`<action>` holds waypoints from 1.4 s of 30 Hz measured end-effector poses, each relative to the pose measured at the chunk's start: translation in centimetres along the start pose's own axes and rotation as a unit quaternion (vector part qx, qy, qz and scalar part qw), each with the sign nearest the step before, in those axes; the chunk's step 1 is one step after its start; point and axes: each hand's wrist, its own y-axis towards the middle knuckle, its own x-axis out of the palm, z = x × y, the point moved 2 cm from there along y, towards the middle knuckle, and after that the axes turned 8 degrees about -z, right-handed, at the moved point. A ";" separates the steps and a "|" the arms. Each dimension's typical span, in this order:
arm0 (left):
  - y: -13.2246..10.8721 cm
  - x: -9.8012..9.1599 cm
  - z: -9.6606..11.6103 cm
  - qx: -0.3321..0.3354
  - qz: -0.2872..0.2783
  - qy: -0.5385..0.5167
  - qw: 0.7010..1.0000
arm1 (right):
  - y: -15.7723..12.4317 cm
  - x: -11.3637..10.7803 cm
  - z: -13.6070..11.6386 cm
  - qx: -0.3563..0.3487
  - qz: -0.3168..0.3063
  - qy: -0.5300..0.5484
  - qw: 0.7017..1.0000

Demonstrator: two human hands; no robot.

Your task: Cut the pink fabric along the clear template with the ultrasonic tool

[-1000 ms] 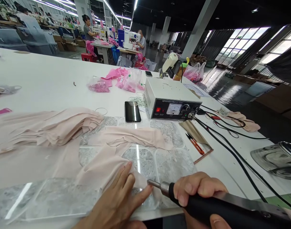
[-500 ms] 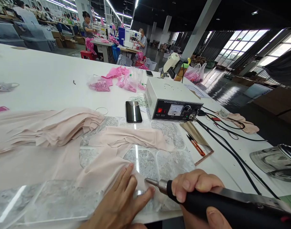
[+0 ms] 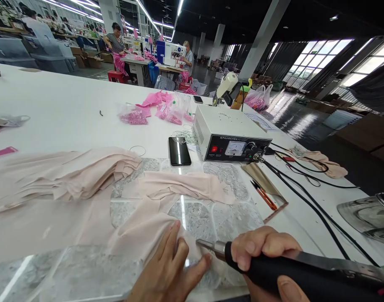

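My left hand (image 3: pixel 174 262) presses down on a pale pink piece of fabric (image 3: pixel 143 224), its fingers spread and its thumb stretched out to the right. My right hand (image 3: pixel 264 247) is wrapped round the black handle of a handheld ultrasonic welder (image 3: pixel 292 268). The welder's pointed metal tip meets the fabric just right of my left fingers, above the thumb. Whether the tip presses in or only rests there I cannot tell. Behind my hands, the fabric's folded far part (image 3: pixel 185 184) lies on a clear-topped, stone-patterned mat (image 3: pixel 198 216).
A stack of pale pink fabric (image 3: pixel 75 172) lies at left. Ahead are a phone (image 3: pixel 179 151) and a white control box (image 3: pixel 232 126) with black cables (image 3: pixel 301 193). Orange thread snips (image 3: pixel 264 195) lie right of the mat, near a clear container (image 3: pixel 368 218). People sit at sewing machines beyond.
The view has shifted slightly, so the table's things appear a little lower and further right. Both hands keep nearly the same places on the fabric and the welder.
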 end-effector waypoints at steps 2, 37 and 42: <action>0.0 0.1 0.0 -0.005 0.011 -0.003 1.000 | 0.1 0.1 0.1 -0.007 -0.001 -0.002 1.000; 0.3 -0.6 0.0 -0.010 0.026 0.048 0.998 | 1.3 1.4 1.4 0.004 -0.041 -0.005 0.999; 0.7 -1.4 -0.4 0.029 0.014 0.059 0.998 | 1.5 1.6 1.5 -0.002 -0.050 -0.009 0.999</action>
